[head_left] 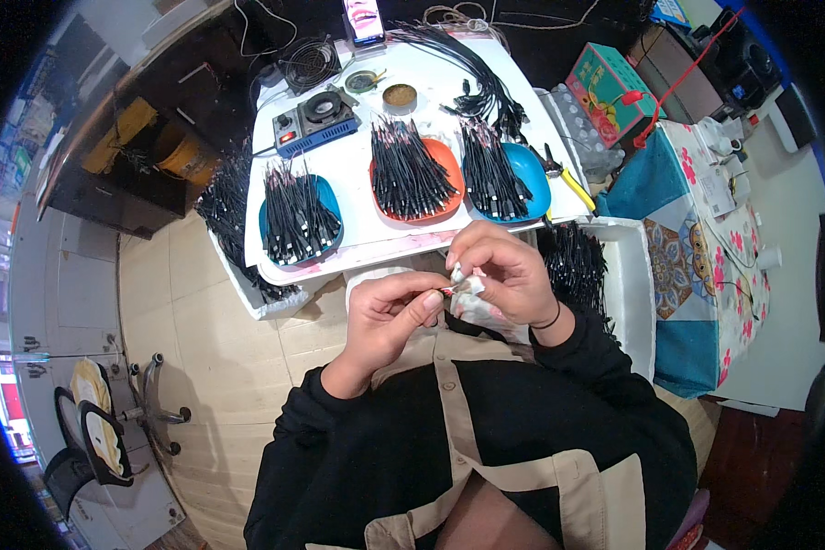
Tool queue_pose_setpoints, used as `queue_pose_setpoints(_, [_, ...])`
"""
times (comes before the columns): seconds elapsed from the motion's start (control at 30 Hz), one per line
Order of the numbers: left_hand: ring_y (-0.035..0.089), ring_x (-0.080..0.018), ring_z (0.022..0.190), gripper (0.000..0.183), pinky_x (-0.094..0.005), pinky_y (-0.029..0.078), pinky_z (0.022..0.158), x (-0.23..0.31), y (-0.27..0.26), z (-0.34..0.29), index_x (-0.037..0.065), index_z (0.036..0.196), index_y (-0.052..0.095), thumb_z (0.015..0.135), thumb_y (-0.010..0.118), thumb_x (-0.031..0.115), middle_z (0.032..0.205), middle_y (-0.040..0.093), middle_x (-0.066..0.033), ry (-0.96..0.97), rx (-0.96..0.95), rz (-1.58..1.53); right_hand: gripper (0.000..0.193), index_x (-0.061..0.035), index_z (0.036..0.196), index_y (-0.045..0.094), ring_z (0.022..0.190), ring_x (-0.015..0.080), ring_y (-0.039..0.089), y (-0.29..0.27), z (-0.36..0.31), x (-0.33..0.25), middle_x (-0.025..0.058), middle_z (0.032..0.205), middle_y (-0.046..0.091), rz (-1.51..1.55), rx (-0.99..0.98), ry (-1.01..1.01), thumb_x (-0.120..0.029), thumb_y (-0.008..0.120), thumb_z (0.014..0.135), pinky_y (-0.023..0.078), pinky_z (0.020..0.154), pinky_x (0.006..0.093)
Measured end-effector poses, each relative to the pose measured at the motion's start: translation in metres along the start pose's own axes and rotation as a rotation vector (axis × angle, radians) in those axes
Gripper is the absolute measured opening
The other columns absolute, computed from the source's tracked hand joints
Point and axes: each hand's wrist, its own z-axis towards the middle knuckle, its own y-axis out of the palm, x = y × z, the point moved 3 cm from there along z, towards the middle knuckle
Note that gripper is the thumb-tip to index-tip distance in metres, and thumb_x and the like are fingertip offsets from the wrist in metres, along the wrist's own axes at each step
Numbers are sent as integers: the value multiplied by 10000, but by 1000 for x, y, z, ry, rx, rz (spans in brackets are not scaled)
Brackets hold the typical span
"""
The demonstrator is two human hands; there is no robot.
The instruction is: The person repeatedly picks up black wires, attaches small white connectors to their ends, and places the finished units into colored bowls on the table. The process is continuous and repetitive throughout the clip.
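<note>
In front of my body, just past the table's near edge, both hands meet. My left hand (390,316) is closed in a pinch on a thin wire end (446,291) with a bit of red on it; the rest of that wire is mostly hidden by the fingers. My right hand (511,280) pinches a crumpled white tissue (470,285) against the wire's tip. Beyond the hands, bundles of short black cables (412,174) with metal plug ends and pinkish wire ends lie in an orange tray (447,156) and two blue trays (534,183).
A white table (357,234) holds a blue soldering-type device (316,128), a round tin (400,96), a small fan (310,64), a lit phone (365,20) and yellow-handled pliers (573,183). White foam boxes (628,275) of black cables flank it. A flowered cloth (706,202) covers the right-hand table.
</note>
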Motion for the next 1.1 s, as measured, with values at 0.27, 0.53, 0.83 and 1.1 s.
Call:
queue_pose_setpoints(0.27, [505,-69,615,158,-204,410,540,5,-3,-5,-79,1012,654,890,617,14,748,617,-59,35,-9,175,157,-18,938,636,778,171,560,2,2,-9,76,918,607,-209,-42,-157,-87,676,803,453,669,263])
queue_pose_setpoints(0.53, [627,-91,655,145,-222,499,586,19,-5,20,-33,996,674,902,614,60,821,687,-90,-8,-81,462,163,8,936,592,855,149,548,-4,0,13,92,964,583,61,86,75,-136,646,880,439,745,266])
queue_pose_setpoints(0.83, [655,-286,655,78,-329,494,587,47,-45,198,10,915,641,862,609,58,746,646,-161,391,19,1227,164,-60,1003,612,767,194,581,-20,-12,64,82,925,599,-72,-314,235,-171,589,884,463,695,292])
queue_pose_setpoints(1.1, [639,-361,764,97,-405,504,685,-48,-107,314,-14,880,647,795,637,30,817,653,-191,216,-213,1592,188,-56,1013,586,826,267,609,-11,-46,127,119,870,612,19,-611,495,-184,592,876,467,731,367])
